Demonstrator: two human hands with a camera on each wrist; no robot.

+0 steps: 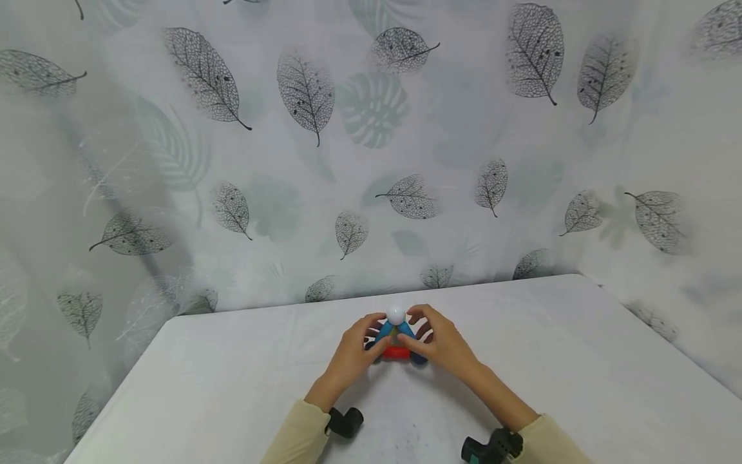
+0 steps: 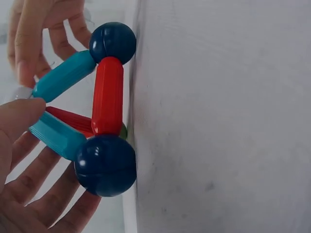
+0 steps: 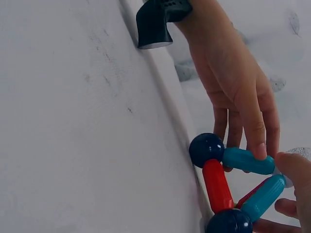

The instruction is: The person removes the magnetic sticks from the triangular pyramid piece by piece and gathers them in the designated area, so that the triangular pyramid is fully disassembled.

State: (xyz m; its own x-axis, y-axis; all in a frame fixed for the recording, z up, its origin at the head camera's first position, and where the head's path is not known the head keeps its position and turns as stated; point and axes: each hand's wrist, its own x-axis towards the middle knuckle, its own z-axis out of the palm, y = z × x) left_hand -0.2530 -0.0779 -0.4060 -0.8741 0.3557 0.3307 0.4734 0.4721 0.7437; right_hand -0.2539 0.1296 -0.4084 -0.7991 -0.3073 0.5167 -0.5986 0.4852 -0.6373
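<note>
A pyramid-shaped frame of magnetic rods and balls stands on the table between both hands. A white ball (image 1: 396,314) tops it, light blue rods (image 2: 65,76) slope down from there, and a red rod (image 2: 108,97) joins two dark blue balls (image 2: 106,166) at the base. My left hand (image 1: 350,353) holds the left side, its thumb across a light blue rod and its fingers behind. From the right, my right hand (image 1: 445,343) grips the other sloping rod near the top, thumb in front. A second red rod (image 3: 253,192) shows behind; the far side is mostly hidden.
The frame stands toward the back of a white-covered table (image 1: 232,393). Behind the table hangs a leaf-print curtain (image 1: 359,161). Each wrist wears a black camera mount (image 1: 346,422), low over the near part of the table.
</note>
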